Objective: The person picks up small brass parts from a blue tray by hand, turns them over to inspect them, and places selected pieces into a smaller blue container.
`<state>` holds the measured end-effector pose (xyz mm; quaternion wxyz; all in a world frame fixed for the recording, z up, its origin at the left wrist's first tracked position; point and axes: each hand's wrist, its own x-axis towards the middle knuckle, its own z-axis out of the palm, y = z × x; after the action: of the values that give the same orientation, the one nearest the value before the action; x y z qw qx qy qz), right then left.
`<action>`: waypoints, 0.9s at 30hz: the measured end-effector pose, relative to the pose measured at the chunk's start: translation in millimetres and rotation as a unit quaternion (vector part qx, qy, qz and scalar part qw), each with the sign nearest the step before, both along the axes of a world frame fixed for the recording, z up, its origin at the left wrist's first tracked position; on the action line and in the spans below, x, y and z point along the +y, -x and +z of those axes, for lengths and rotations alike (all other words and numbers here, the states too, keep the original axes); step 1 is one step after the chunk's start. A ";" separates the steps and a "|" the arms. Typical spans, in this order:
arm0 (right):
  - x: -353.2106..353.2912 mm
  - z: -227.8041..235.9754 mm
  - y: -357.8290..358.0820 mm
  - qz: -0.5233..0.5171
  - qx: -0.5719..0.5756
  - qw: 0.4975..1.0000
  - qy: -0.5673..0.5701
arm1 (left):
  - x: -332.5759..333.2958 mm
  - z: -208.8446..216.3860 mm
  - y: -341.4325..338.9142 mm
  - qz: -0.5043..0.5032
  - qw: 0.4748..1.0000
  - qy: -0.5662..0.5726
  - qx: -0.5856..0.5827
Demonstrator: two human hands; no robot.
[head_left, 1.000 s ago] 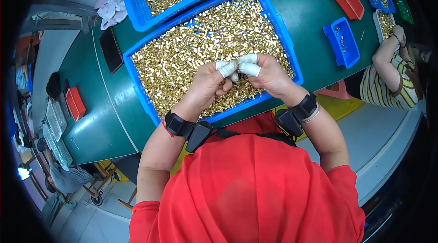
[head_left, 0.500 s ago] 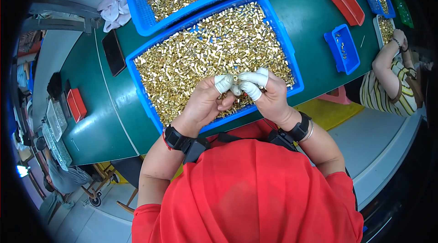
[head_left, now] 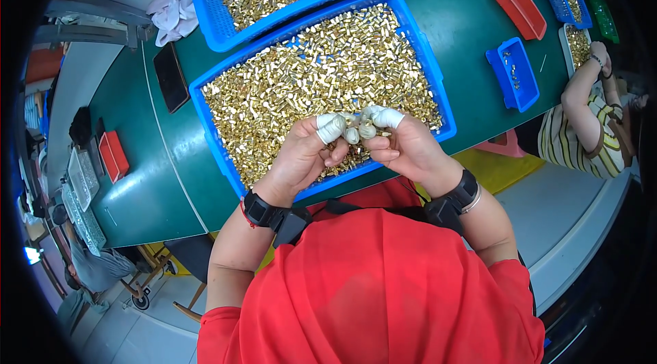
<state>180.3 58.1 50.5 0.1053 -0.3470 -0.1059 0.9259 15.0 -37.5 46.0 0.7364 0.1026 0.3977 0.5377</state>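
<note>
We note the left hand (head_left: 299,153) and right hand (head_left: 414,152) together, covered fingertips meeting; we cannot tell whether anything is clamped between them. Loose gold pieces (head_left: 274,90) lie below and beyond, axes mixed, in a blue tray (head_left: 433,70) on the green tabletop (head_left: 465,56). The tray's long axis runs left-right, right end slanting away; neither hand is clearly nearer.

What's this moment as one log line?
left hand and right hand: close together over near blue tray; tray: loaded with small gold-coloured pieces; anything pinched: unclear
</note>
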 end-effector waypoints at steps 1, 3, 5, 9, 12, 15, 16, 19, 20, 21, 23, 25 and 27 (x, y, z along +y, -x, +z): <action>0.4 -0.9 0.5 0.006 0.008 0.999 0.041 | -1.1 -1.3 0.9 -0.003 1.000 -0.001 -0.004; 1.1 -0.2 0.9 0.009 0.019 0.998 0.056 | -2.1 -2.0 1.3 -0.006 1.000 -0.002 -0.009; 2.1 0.4 0.9 0.014 0.041 0.995 0.087 | -1.9 -0.9 1.5 -0.007 1.000 -0.002 -0.008; 4.6 -14.3 -8.6 0.003 0.153 0.978 0.142 | -0.8 7.4 5.1 0.024 0.998 0.014 -0.062; 28.4 -2.8 -25.4 0.046 0.165 0.985 0.034 | -2.2 10.9 21.8 0.037 0.995 0.010 -0.093; 43.2 -4.1 -26.8 0.061 0.077 0.991 -0.093 | 5.8 7.0 30.7 0.025 0.995 -0.017 -0.099; 46.2 -6.3 -25.5 0.057 -0.016 0.985 -0.163 | 10.2 -0.8 24.9 -0.002 0.996 -0.026 0.089; 41.3 -9.8 -17.4 0.058 -0.163 0.935 -0.311 | 23.0 -19.2 3.3 -0.056 0.891 -0.041 0.448; 36.0 -10.5 -12.0 0.062 -0.214 0.895 -0.387 | 26.2 -21.6 -4.8 -0.107 0.825 -0.055 0.552; 31.8 -11.6 -9.3 0.067 -0.263 0.846 -0.459 | 28.6 -23.7 -11.5 -0.155 0.744 -0.068 0.646; 25.7 -16.0 -11.0 0.093 -0.284 0.791 -0.535 | 29.7 -30.5 -15.9 -0.202 0.650 -0.082 0.728; 21.1 -21.9 -12.9 0.144 -0.315 0.657 -0.670 | 30.5 -37.1 -18.5 -0.231 0.596 -0.109 0.761; 17.5 -29.3 -11.5 0.165 -0.316 0.590 -0.724 | 29.5 -40.6 -19.4 -0.245 0.568 -0.122 0.776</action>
<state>191.7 75.6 21.2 0.1274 -0.4038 -0.8237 0.3772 34.4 -8.1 5.4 0.2284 0.6631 0.7067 0.0940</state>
